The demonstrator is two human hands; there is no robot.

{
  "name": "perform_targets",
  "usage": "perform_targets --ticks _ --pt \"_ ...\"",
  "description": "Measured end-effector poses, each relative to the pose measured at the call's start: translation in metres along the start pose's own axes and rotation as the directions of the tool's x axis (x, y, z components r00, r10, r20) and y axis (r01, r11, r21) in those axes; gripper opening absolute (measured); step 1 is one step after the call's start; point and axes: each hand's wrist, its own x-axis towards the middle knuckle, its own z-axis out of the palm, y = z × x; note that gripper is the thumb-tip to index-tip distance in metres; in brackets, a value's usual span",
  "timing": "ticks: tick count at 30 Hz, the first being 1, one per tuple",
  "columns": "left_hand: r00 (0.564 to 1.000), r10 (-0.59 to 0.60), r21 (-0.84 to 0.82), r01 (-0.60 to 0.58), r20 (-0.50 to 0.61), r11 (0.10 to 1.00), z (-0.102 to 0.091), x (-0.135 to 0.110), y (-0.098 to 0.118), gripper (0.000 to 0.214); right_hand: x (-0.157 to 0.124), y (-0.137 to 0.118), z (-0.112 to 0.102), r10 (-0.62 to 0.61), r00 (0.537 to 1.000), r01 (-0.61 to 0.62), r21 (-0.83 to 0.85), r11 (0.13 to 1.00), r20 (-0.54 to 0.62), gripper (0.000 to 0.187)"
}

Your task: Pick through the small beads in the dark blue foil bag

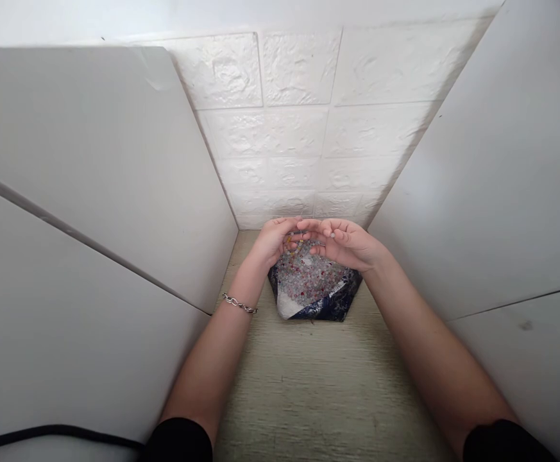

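Observation:
My left hand [278, 239] pinches a thin beaded string [301, 242] at its fingertips, and a few yellow beads show near the fingers. Close beside it, my right hand [349, 244] holds a small pale bead [332, 235] between thumb and finger. Its forefinger reaches over to the left fingertips. Both hands are raised over a pile of small clear, pinkish and red beads [306, 276]. The pile lies on an opened dark blue and white bag [325, 309]. Part of the pile's far side is hidden behind my hands.
Light greenish wood-grain surface [303, 378] lies under the bag. White panels rise at the left [116, 160] and right [496, 167]. A white brick-pattern wall [299, 131] closes the back. A black cable [58, 431] runs at lower left.

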Motion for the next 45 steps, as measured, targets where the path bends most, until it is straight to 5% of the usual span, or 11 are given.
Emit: perform_targets --ticks 5,8,10,13,15,21,27,32,37,39,45 --pt "1.0 -0.003 -0.018 0.003 0.0 1.0 -0.001 0.002 -0.001 0.01 0.0 -0.003 -0.006 -0.02 0.999 0.023 -0.075 0.997 0.042 0.04" --pt "0.999 -0.015 -0.047 0.013 -0.052 0.999 -0.001 0.002 -0.001 0.01 0.001 -0.003 -0.019 0.135 0.989 -0.103 -0.406 0.908 0.052 0.028" --pt "0.996 -0.02 -0.054 0.015 -0.088 0.998 0.0 0.002 -0.001 0.01 0.004 0.003 -0.026 0.287 0.957 -0.233 -0.705 0.67 -0.044 0.018" --pt "0.993 -0.013 -0.049 0.007 -0.118 0.999 0.001 0.002 -0.003 0.011 0.01 0.022 -0.03 0.293 0.927 -0.304 -0.928 0.214 -0.235 0.012" --pt "0.991 0.001 -0.049 -0.008 -0.134 0.999 0.0 0.003 -0.003 0.012 0.014 0.035 -0.028 0.242 0.932 -0.295 -0.953 0.075 -0.269 0.019" --pt "0.988 0.028 -0.055 -0.036 -0.15 0.998 -0.002 0.005 -0.004 0.011 0.02 0.052 -0.002 0.073 0.996 -0.067 -0.981 0.18 -0.055 0.021" --pt "0.989 0.038 -0.047 -0.045 -0.144 0.998 -0.001 0.005 -0.003 0.01 0.018 0.057 0.026 0.136 0.981 0.089 -0.943 0.321 0.139 0.021" --pt "0.99 0.023 -0.044 -0.03 -0.138 0.999 -0.001 0.005 -0.004 0.011 0.017 0.056 0.012 0.239 0.971 -0.04 -0.967 0.253 0.023 0.023" --pt "0.99 0.018 -0.048 -0.025 -0.139 0.999 -0.003 0.007 -0.005 0.013 0.014 0.04 0.002 0.235 0.952 -0.209 -0.978 0.023 -0.198 0.029" --pt "0.99 0.025 -0.048 -0.032 -0.139 0.998 -0.003 0.007 -0.005 0.014 0.011 0.03 0.014 0.209 0.951 -0.224 -0.974 -0.036 -0.227 0.027" --pt "0.991 0.04 -0.048 -0.047 -0.13 0.998 -0.003 0.005 -0.004 0.015 -0.005 0.014 0.084 0.319 0.942 -0.115 -0.993 0.031 -0.1 0.05"
